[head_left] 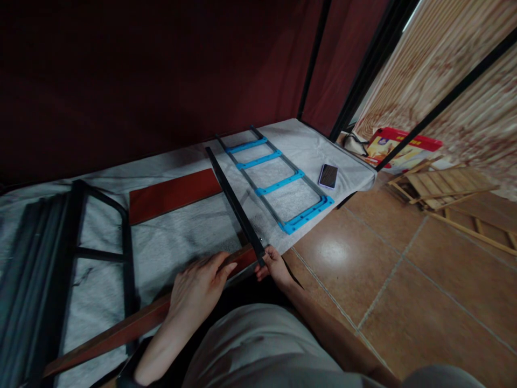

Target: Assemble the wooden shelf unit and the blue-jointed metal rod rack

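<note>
As the left hand [197,285] clasps the wooden board [133,326] along the near edge of the cloth [294,137] and the right hand [273,265] pinches the black bar [235,203] end, both seem rigid, probably best gripped edgewise.

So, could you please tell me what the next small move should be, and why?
Perhaps the right hand should nudge the black bar into line with the near reddish-brown board: it holds the bar's near end right by the board's end, while the left hand lies over the board and could steady it.
</note>
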{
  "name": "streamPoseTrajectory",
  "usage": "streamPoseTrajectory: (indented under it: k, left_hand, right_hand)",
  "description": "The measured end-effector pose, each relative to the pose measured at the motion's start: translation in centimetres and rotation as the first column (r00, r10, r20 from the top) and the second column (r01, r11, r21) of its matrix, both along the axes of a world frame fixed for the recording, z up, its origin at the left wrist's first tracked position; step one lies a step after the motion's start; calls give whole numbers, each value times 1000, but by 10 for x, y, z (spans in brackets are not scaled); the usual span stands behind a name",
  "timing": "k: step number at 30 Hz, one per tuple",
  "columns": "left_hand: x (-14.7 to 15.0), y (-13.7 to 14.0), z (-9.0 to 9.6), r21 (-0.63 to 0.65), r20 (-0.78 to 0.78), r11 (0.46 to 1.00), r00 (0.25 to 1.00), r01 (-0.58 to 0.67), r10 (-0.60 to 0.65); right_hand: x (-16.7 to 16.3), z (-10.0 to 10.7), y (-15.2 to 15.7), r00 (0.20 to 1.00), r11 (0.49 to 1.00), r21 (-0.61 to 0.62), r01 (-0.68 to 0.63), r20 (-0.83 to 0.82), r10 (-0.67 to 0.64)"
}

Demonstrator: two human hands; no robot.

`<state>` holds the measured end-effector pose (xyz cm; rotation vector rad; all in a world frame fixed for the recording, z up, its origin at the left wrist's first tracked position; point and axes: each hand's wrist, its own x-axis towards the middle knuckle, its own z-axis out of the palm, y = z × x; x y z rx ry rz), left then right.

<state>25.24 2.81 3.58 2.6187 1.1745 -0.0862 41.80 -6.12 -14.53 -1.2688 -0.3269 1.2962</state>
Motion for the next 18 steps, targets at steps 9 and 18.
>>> streamPoseTrajectory:
  k: [9,18]
  left_hand:
    - [0,0,-1,17,-10,1000,1000,1,-1]
    - [3,2,-3,22,22,1000,1000,9,-9]
  right_hand:
    - [2,6,-1,1000,1000,5,-19,-24,19]
    - [6,8,3,1000,999,-45,-9,2,9]
